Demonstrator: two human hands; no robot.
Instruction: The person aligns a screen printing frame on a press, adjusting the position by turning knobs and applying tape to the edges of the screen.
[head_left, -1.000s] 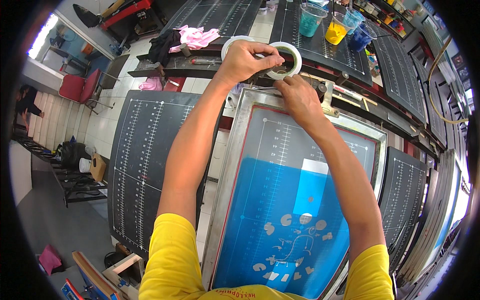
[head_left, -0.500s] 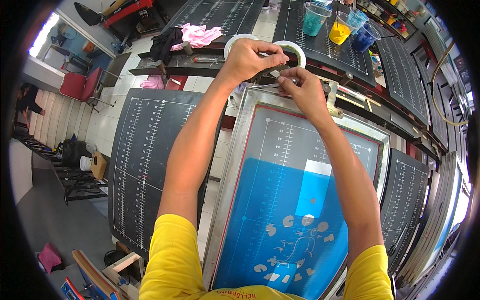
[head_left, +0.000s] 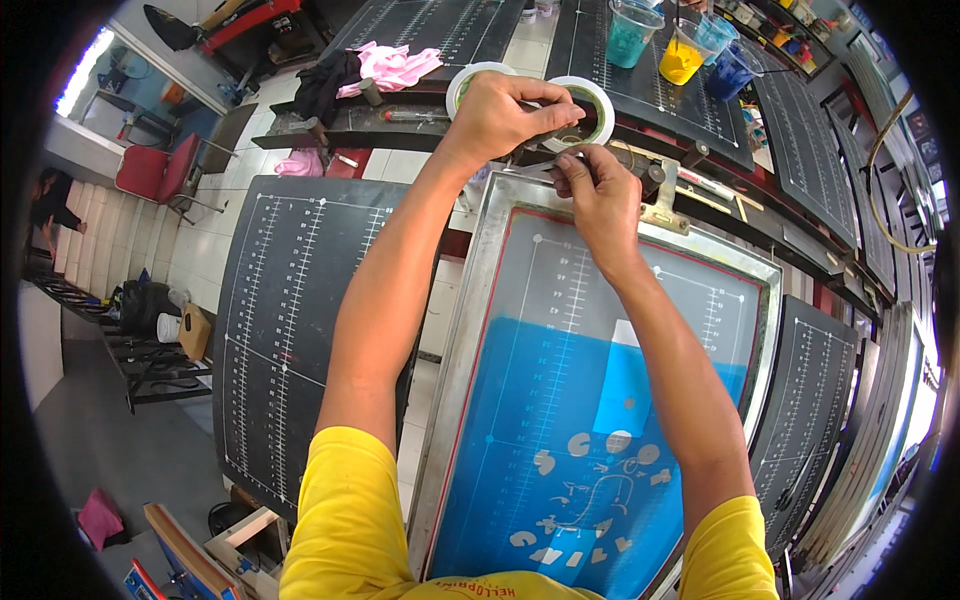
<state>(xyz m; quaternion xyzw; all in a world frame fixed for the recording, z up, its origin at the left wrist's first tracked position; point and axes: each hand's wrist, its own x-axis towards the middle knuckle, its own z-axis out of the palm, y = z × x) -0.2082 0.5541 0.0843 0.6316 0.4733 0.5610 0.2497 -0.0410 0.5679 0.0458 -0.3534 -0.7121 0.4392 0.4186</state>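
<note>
The tape roll is being half hidden by the left hand, whose fingers are being curled shut around the roll's near rim; only the white ring's far arc and part of its dark core are being shown. A second white ring at approx. 10 o'clock of the hand is being cut off by the wrist, so it cannot be told whether it is another roll. The right hand is being held just below the roll, at 6 o'clock of it, w/ thumb and forefinger being pinched together; what is being pinched (possibly a tape end) is too small to be made out. Both hands are being kept over the top edge of the screen frame, whose blue mesh is being crossed by the right forearm.

At 12 to 1 o'clock of the picture, three clear plastic cups are being shown on a black gridded board: a teal-filled cup, a yellow-filled cup and a blue-filled cup, the contents being inks or paints by the look. The cups' tops are being clipped by the picture's rim. A pink cloth is being left at 11 o'clock, beside a dark cloth.
</note>
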